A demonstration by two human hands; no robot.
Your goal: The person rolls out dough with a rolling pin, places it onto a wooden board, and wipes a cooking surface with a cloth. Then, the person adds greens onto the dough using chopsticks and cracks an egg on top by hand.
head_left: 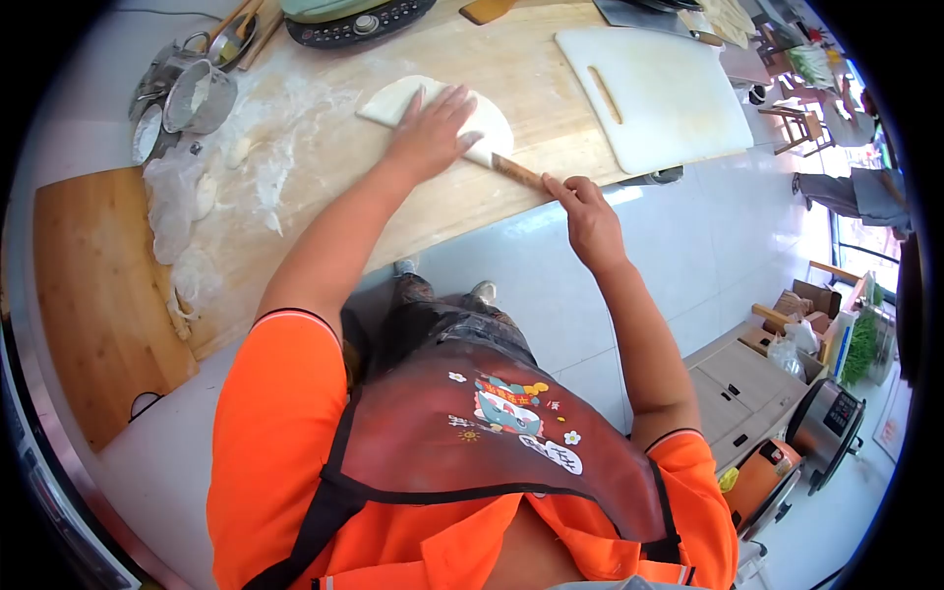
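Note:
A flat sheet of pale dough lies on the floured wooden board. My left hand rests on the dough with its fingers spread. From the dough's lower right edge a wooden stick, apparently a rolling pin, reaches toward the board's front edge. The outer end of the stick is pinched between the fingers of my right hand. The stick's other end is hidden at the dough, near my left palm.
A white cutting board lies at the right. Metal sieve, plastic bag and loose flour are at the left. A black appliance and a wooden spatula stand at the back. A person is far right.

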